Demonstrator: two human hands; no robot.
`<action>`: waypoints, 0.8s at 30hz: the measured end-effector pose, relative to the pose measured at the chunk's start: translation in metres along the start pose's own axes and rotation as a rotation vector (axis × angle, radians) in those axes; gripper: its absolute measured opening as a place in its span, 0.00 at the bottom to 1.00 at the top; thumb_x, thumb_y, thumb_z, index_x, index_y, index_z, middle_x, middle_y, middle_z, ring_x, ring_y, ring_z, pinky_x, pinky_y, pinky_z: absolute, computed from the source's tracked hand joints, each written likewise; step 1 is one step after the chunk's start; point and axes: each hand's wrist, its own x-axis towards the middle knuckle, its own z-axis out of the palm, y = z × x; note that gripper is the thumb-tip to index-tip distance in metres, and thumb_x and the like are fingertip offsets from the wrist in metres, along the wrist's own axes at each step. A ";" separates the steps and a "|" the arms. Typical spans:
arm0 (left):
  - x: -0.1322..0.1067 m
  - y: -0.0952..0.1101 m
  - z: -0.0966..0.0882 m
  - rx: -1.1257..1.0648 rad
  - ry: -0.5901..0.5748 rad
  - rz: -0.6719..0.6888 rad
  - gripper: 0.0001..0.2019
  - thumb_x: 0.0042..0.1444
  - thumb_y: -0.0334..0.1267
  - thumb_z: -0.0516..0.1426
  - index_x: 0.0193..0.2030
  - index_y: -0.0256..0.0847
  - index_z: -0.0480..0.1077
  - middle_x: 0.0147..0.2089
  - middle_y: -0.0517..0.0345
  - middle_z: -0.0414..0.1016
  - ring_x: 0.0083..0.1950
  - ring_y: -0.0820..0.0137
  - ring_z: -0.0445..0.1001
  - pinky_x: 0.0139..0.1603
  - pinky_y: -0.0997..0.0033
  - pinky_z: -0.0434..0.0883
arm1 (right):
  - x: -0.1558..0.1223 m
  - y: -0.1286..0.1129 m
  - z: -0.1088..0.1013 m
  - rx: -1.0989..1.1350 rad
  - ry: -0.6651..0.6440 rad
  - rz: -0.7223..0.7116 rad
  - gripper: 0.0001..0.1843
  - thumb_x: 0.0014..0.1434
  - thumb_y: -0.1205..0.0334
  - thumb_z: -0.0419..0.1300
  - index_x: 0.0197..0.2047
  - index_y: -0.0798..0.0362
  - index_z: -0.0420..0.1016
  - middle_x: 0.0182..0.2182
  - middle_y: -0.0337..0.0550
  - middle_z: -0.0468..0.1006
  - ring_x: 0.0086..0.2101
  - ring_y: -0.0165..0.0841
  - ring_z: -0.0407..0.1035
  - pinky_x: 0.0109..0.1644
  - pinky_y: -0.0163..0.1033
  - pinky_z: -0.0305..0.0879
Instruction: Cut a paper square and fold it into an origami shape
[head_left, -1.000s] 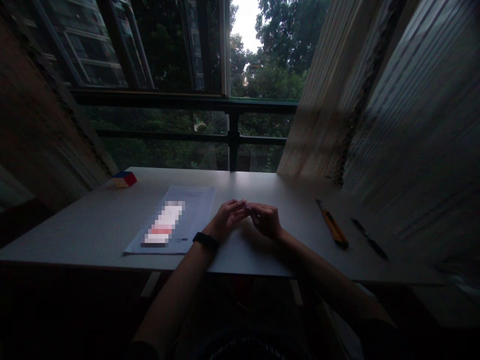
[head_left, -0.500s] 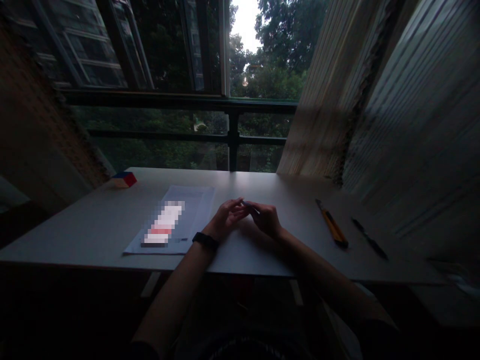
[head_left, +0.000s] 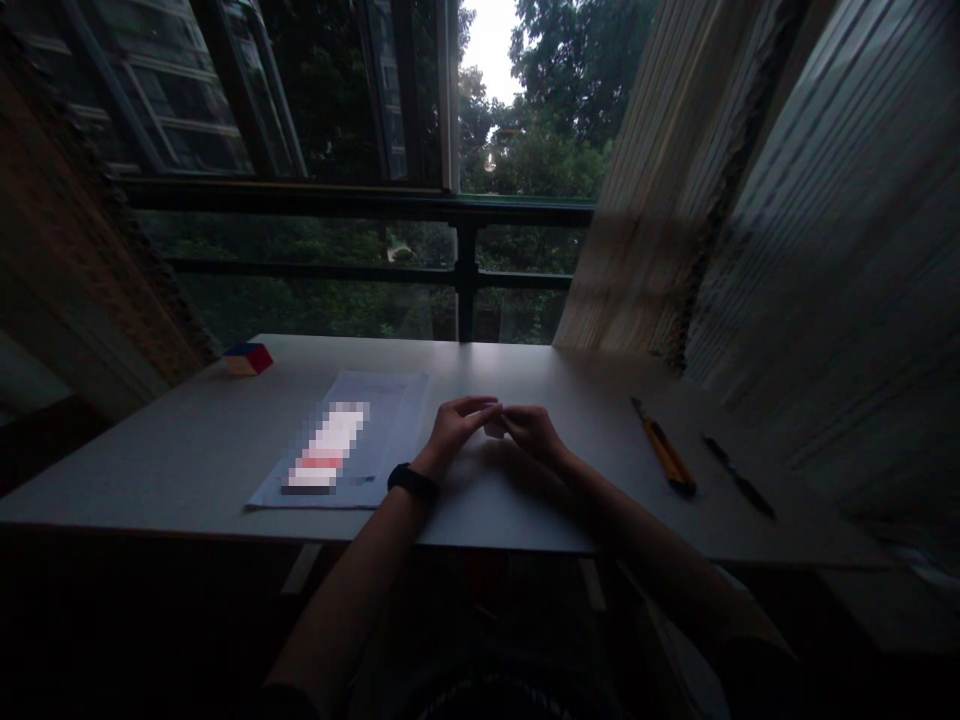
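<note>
My left hand [head_left: 457,430] and my right hand [head_left: 534,432] meet fingertip to fingertip over the middle of the white table [head_left: 187,440]. Between the fingertips sits a small pale object [head_left: 493,425], pinched from both sides; it is too small and dim to name. A black band [head_left: 411,482] circles my left wrist. Both forearms rest across the table's near edge. A printed sheet of paper [head_left: 375,420] lies flat just left of my left hand.
A yellow utility knife [head_left: 666,458] and a black pen [head_left: 739,478] lie at the right. A coloured cube [head_left: 249,358] sits at the far left corner. Behind the table are a window railing [head_left: 465,275] and curtains [head_left: 750,200] at the right.
My fingers have shifted slightly. The small thing between them looked thin and dark half a second ago and now shows as a pale patch. Both hands stay in the same spot.
</note>
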 end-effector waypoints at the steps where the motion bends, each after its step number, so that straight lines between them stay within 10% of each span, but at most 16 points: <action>1: 0.000 0.000 0.000 0.040 -0.013 0.013 0.12 0.38 0.38 0.65 0.32 0.37 0.76 0.34 0.52 0.77 0.39 0.66 0.73 0.43 0.70 0.67 | 0.000 0.001 0.000 0.035 -0.029 0.012 0.22 0.53 0.48 0.53 0.25 0.59 0.77 0.17 0.37 0.71 0.20 0.28 0.64 0.24 0.30 0.56; 24: 0.001 -0.008 -0.003 0.035 0.082 -0.075 0.15 0.33 0.44 0.66 0.24 0.32 0.74 0.25 0.51 0.76 0.25 0.70 0.71 0.27 0.73 0.66 | -0.001 -0.007 -0.002 0.591 -0.368 0.462 0.23 0.39 0.46 0.65 0.19 0.61 0.69 0.13 0.33 0.61 0.16 0.21 0.54 0.20 0.30 0.49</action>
